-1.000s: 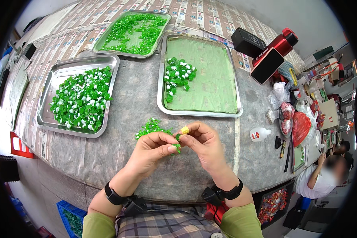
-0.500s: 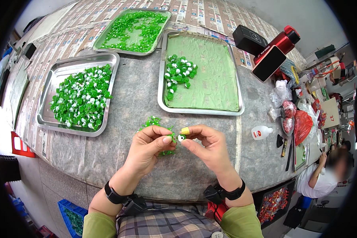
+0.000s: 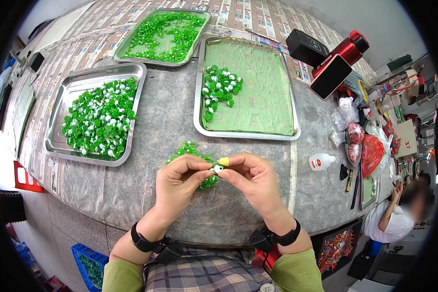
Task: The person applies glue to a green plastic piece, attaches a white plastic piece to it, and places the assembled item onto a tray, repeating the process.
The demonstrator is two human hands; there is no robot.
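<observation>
Barely shifted from half a second ago: left hand (image 3: 182, 181) and right hand (image 3: 253, 177) still meeting fingertip to fingertip above the grey table (image 3: 238, 214), both pinched narrow on a small white-and-green piece (image 3: 218, 169), right index wearing a yellow fingertip cover (image 3: 224, 160). Just behind, loose green pieces (image 3: 192, 155); farther, steel trays (image 3: 96, 119) of the same

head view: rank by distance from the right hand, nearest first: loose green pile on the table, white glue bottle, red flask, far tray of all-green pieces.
From the right hand:
1. Loose pile of small green plastic pieces, just left, under the hands.
2. Small white glue bottle, to the right on the table.
3. Red metal flask, far right, at the back.
4. Steel tray of all-green pieces, far back, left of centre.
</observation>
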